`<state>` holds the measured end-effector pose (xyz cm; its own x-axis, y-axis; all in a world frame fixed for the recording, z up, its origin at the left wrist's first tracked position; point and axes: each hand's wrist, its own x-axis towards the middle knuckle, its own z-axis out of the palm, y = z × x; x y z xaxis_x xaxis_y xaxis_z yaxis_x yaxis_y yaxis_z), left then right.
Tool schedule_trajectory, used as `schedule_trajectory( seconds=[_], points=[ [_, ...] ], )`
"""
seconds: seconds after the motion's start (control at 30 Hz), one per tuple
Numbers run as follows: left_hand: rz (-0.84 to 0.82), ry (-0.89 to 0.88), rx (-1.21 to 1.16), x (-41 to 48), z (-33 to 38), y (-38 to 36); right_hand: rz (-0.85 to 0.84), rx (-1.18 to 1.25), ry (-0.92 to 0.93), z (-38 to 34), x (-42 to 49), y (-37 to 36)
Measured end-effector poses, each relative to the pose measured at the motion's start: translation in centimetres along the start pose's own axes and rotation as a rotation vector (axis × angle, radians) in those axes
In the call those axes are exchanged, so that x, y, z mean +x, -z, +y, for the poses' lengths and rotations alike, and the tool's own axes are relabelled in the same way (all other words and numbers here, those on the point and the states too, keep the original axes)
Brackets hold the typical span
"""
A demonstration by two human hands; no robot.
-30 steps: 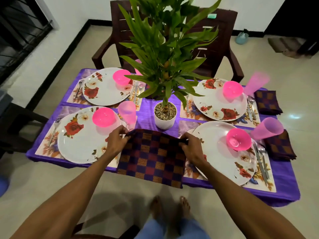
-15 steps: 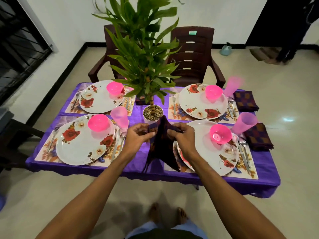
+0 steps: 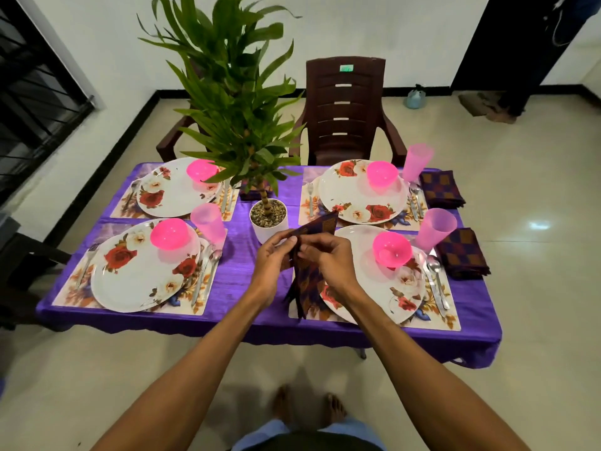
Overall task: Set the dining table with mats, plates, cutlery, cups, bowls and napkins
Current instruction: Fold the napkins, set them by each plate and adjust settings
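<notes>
Gripping napkin (image 3: 309, 281) | left hand (image 3: 273, 265), right hand (image 3: 328, 262) fingers pinch top | rest hangs below

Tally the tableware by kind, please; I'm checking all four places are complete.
Plates: 4
Bowls: 4
Cups: 3 visible
Napkins: 3 clearly visible, one held in both hands, left hand and right hand
Total: 14

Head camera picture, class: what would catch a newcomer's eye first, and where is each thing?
The tall green potted plant rises from the middle of the purple tablecloth. Bright pink bowls sit on four floral plates, one at each place setting. In front of the plant, the left hand and right hand fold a dark checked napkin.
</notes>
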<state>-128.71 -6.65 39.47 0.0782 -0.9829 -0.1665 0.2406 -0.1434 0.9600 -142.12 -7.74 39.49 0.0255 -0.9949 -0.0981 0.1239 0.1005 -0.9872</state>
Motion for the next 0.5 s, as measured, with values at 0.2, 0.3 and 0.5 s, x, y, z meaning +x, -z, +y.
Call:
schedule_trajectory(
  seconds=[0.2,0.3,0.5],
  points=[
    [0.056,-0.028,0.037,0.4,0.9,0.3,0.094,0.045,0.011,-1.7,0.5,1.2],
    [0.066,0.012,0.022,1.1,1.6,1.0,0.213,-0.076,-0.018,-1.2,2.1,3.6],
    [-0.008,0.131,-0.181,2.4,3.8,1.0,-0.330,-0.051,-0.231,0.3,3.3,6.1]
  ],
)
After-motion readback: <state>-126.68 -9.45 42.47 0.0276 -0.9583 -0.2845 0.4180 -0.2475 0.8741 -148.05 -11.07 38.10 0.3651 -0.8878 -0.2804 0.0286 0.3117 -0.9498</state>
